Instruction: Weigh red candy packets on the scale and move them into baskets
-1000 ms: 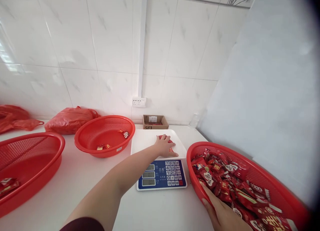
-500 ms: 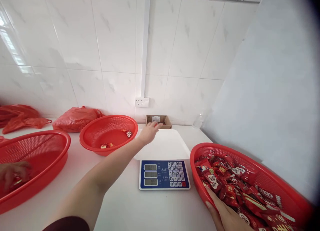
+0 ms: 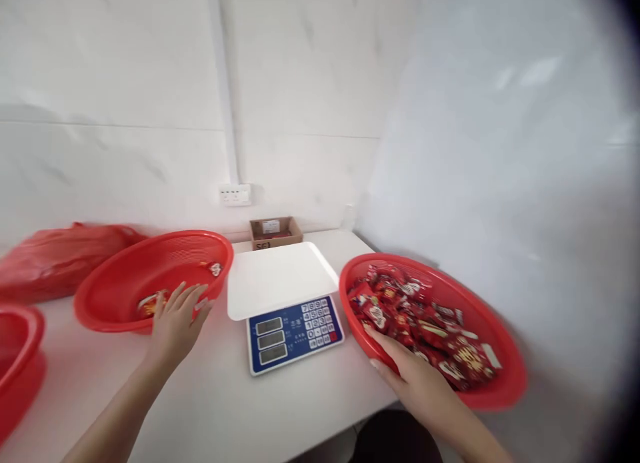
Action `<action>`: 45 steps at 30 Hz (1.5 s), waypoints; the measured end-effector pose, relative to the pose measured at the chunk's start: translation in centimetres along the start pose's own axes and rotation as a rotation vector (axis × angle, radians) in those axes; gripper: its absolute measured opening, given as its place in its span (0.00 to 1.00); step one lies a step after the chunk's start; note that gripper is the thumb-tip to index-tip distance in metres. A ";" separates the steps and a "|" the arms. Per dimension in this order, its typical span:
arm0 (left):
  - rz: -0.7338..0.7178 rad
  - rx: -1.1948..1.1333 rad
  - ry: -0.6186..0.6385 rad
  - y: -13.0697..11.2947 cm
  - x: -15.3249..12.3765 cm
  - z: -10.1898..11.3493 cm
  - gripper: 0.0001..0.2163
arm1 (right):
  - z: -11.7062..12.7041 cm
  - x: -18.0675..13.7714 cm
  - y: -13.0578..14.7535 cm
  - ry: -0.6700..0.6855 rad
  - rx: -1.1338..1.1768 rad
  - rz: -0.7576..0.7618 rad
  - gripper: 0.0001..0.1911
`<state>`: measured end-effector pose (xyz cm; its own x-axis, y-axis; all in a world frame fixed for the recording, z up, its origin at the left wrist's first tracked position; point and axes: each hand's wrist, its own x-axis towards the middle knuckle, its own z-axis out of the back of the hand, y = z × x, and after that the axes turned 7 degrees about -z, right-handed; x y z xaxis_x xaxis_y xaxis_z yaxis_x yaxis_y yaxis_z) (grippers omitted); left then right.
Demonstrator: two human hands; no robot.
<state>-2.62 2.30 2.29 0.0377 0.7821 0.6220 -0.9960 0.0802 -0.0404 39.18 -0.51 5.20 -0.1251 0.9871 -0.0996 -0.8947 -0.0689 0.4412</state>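
Note:
My left hand (image 3: 176, 318) hovers open, fingers spread, over the near rim of a red mesh basket (image 3: 120, 286) that holds a few red candy packets (image 3: 150, 303). My right hand (image 3: 407, 371) rests on the near rim of a second red basket (image 3: 500, 356), its fingers reaching in among the many red wrapped candies (image 3: 425, 319); I cannot see whether they hold one. Between the two baskets stands a white electronic scale (image 3: 280, 276) with a blue keypad (image 3: 295, 333). Its white pan is bare.
A third red basket (image 3: 17, 349) sits at the far left edge. A red plastic bag (image 3: 55, 259) lies against the tiled wall. A small cardboard box (image 3: 275, 231) stands behind the scale, below a wall socket (image 3: 235, 195). The table's front edge runs near my right arm.
My left hand lifted the red packets off the scale pan and swung left to the middle basket. The view has shifted right and down. My right hand has stayed at the full basket's rim.

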 end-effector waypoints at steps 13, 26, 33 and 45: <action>-0.288 -0.367 -0.385 -3.4 -4.7 -2.5 0.07 | 2.2 7.2 -4.2 0.184 -0.380 -0.231 0.47; -0.007 -0.448 -0.260 -2.8 -5.1 -1.5 0.12 | 5.6 12.8 -7.4 0.019 -0.124 -0.207 0.30; 0.010 -0.472 -0.205 -2.4 -5.4 -2.2 0.13 | 2.5 13.8 -9.8 0.036 -0.168 -0.281 0.40; 0.111 -0.565 -0.146 -2.6 -5.3 -2.0 0.14 | 7.4 12.8 -8.9 -0.226 0.105 -0.178 0.09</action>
<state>-0.02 -0.85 -2.49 -0.1162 0.7147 0.6897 -0.7938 0.3505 -0.4970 48.70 13.83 6.57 0.1387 0.9903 0.0118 -0.8433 0.1119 0.5256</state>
